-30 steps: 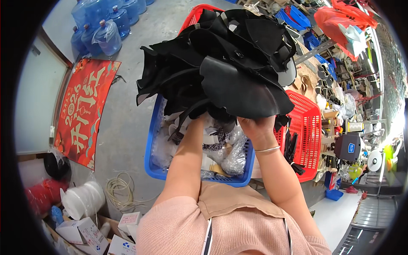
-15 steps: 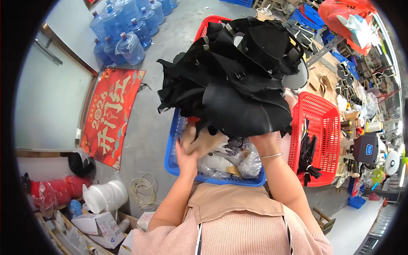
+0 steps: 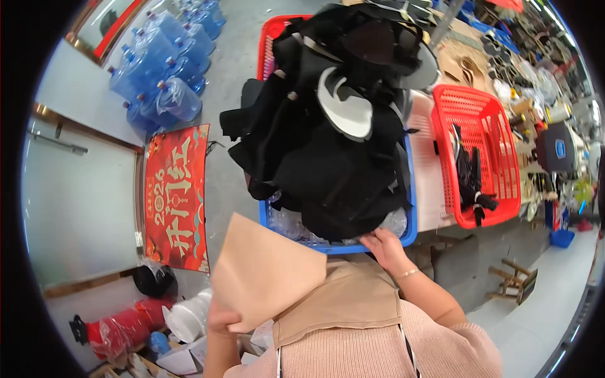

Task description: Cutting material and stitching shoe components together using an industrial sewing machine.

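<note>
My left hand is closed on the lower corner of a flat tan sheet, held up at the left of the blue basket. At the basket's near rim, my right hand has its fingers stretched out, touching the lower edge of a big heap of black fabric pieces. The heap covers most of the blue plastic basket. One curved white-faced piece lies on top. Clear plastic wrapping shows inside the basket along its near side.
A red basket with black strips stands to the right. Part of another red basket shows behind the heap. Blue water bottles and a red mat are at the left. A wooden stool stands at the lower right.
The black heap has come down onto the blue basket. My left hand has drawn the tan sheet out to the left and nearer me. My right hand has slid from under the heap to its near edge.
</note>
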Tool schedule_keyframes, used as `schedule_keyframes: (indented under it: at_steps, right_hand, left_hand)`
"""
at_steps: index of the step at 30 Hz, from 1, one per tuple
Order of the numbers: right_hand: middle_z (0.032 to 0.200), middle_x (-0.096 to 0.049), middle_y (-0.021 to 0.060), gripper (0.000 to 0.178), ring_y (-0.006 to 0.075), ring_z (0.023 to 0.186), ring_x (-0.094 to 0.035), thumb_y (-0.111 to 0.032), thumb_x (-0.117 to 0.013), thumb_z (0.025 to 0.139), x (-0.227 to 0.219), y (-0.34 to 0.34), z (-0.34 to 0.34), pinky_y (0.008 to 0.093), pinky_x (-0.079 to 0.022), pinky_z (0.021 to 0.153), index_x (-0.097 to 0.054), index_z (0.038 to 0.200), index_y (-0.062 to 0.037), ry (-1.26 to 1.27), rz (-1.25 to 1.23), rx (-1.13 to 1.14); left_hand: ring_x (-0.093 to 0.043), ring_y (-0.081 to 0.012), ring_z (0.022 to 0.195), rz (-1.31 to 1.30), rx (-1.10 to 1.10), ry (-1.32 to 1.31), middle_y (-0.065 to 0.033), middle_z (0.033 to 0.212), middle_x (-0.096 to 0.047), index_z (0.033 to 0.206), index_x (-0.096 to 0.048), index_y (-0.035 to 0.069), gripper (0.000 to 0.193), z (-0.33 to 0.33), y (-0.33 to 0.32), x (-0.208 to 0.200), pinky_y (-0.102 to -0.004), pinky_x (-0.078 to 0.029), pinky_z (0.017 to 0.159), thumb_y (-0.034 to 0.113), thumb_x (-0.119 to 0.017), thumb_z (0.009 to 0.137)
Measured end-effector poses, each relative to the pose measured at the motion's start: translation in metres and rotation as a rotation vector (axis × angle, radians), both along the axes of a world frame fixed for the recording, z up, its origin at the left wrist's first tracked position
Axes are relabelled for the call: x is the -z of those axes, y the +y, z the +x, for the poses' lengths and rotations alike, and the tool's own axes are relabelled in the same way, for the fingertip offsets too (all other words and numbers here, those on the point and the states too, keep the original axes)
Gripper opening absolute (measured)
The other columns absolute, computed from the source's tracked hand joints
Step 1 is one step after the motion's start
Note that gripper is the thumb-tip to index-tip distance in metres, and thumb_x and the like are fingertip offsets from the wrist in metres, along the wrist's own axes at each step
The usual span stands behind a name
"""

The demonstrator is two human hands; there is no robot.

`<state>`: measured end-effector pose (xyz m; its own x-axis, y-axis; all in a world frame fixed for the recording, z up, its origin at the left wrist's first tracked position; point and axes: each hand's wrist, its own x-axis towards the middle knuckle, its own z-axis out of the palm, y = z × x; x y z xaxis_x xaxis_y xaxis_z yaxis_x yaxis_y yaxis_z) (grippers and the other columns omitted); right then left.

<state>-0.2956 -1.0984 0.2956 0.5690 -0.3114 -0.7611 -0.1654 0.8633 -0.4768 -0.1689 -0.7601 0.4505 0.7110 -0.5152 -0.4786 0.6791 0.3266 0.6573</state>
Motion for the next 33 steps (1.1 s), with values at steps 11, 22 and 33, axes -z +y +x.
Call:
schedule_keyframes:
  at_steps: [11,22,33]
  right_hand:
    - [0.135,-0.04,0.0091,0.043,0.0212,0.119,-0.042,-0.026,-0.033,0.099,-0.093,-0.002,-0.118,0.0341,-0.035,0.102,-0.031,0.136,-0.0062,-0.529,-0.157,0.076]
    - [0.127,-0.05,0.0115,0.085,0.0236,0.115,-0.05,-0.045,-0.071,0.072,-0.06,-0.067,-0.398,0.0381,-0.043,0.095,-0.033,0.135,-0.0017,-0.687,-0.451,0.419]
    - [0.108,-0.059,0.0122,0.038,0.0278,0.098,-0.06,0.0,-0.055,0.077,-0.02,-0.151,-0.411,0.0404,-0.049,0.088,-0.05,0.115,0.0023,-0.205,-0.254,0.835]
  left_hand:
    - [-0.061,-0.0357,0.086,-0.068,1.277,-1.234,-0.0186,0.097,-0.062,0.117,-0.053,0.007,0.037,-0.116,-0.236,-0.032,-0.041,-0.049,0.073,0.011,-0.057,0.081]
    - [-0.057,-0.0328,0.089,-0.189,1.634,-1.764,-0.012,0.091,-0.054,0.118,-0.056,0.019,0.041,-0.319,-0.331,0.054,-0.0392,-0.049,0.075,0.016,-0.058,0.078]
    - [-0.057,-0.0176,0.094,-0.084,1.152,-0.974,-0.0068,0.102,-0.057,0.124,-0.048,0.009,0.053,-0.259,-0.416,0.073,-0.0308,-0.047,0.082,0.009,-0.07,0.075]
